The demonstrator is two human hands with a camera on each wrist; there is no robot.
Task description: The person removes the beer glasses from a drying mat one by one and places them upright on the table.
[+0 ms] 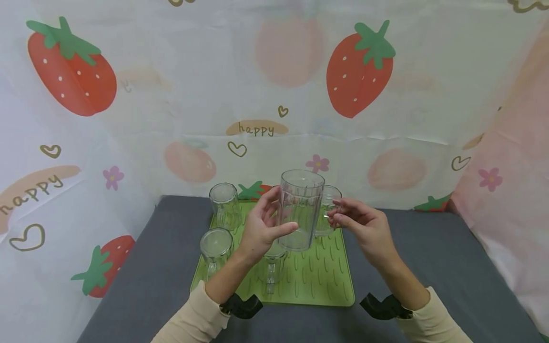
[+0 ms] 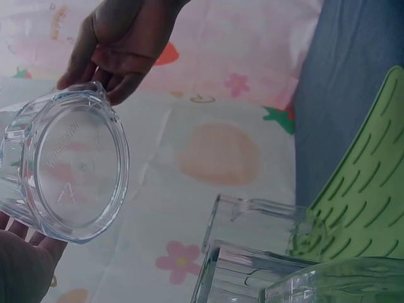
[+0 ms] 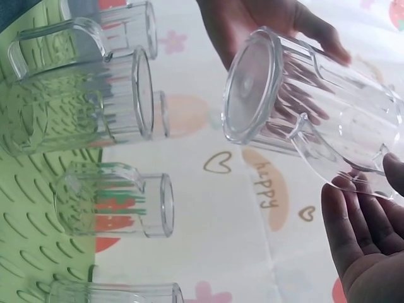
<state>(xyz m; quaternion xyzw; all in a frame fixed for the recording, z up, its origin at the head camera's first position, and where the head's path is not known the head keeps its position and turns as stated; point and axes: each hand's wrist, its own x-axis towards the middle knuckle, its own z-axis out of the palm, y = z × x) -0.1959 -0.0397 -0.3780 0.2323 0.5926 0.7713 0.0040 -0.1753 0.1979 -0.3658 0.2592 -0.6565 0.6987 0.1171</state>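
Note:
A clear mug (image 1: 301, 209) is held up over the green mat, slightly tilted, its open rim upward. My left hand (image 1: 262, 228) grips its body, thumb across the near side and fingers behind. On the other side, my right hand (image 1: 364, 226) pinches the mug's handle (image 3: 322, 161) between thumb and fingers. The left wrist view shows the round base (image 2: 81, 165) with raised lettering. Inside, the held mug looks see-through, with nothing in it.
Several more clear mugs stand on the ridged green mat (image 1: 321, 286): one mug (image 1: 224, 205) back left, one (image 1: 216, 250) front left, one (image 1: 272, 269) partly behind my left arm, one (image 1: 332, 195) behind the held mug. Grey cloth (image 1: 146, 286) covers the table; a strawberry-printed curtain (image 1: 193, 95) surrounds it.

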